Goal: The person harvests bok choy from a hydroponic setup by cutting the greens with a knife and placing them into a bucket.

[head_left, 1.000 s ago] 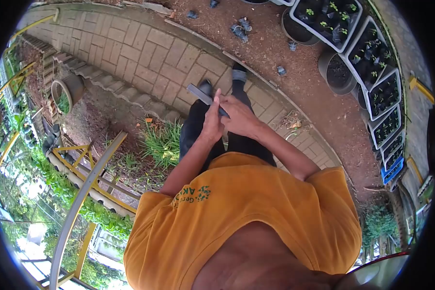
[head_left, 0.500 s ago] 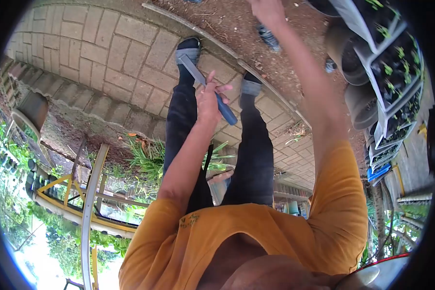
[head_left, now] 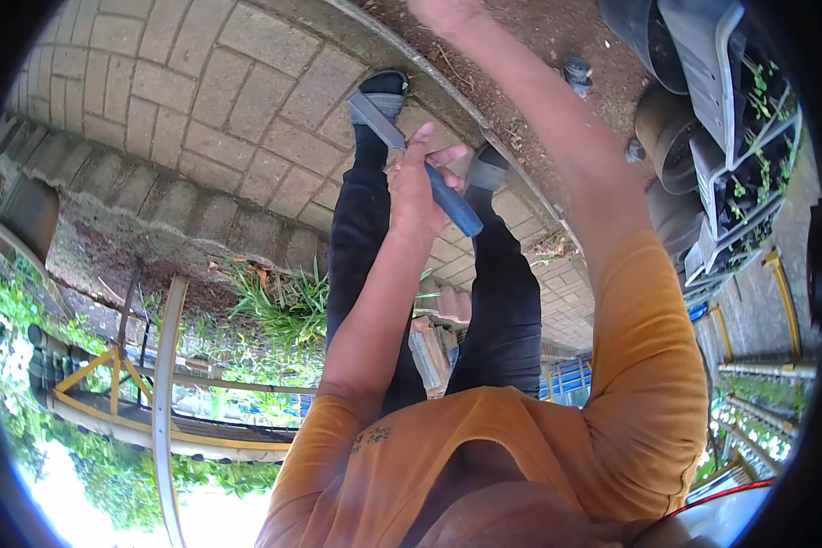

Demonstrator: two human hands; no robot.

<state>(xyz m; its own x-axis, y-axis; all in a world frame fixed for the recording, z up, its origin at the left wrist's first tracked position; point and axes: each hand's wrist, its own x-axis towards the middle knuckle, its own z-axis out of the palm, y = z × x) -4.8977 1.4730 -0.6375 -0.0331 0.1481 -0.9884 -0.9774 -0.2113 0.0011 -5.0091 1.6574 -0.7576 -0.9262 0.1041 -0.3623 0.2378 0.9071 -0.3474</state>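
Note:
My left hand (head_left: 415, 187) is closed round the blue handle of a knife-like tool (head_left: 455, 203), with some fingers stuck out. Its flat grey blade (head_left: 374, 121) points up and left, over my left shoe in this view. My right arm stretches across the upper part of the view above bare soil. Only the wrist and part of my right hand (head_left: 447, 11) show at the top edge; its fingers are cut off, so whatever they hold or touch is hidden.
My shoes stand on brick paving (head_left: 237, 100) beside a narrow kerb (head_left: 429, 68). On the right are dark pots (head_left: 662, 128) and grey trays (head_left: 703, 73) with small green plants. Grassy plants (head_left: 288, 297) and a yellow metal frame (head_left: 114, 384) lie left.
My right hand has moved up and left, mostly out of view. My left hand, still gripping the tool, sits slightly further right and lower in view. The whole view has shifted.

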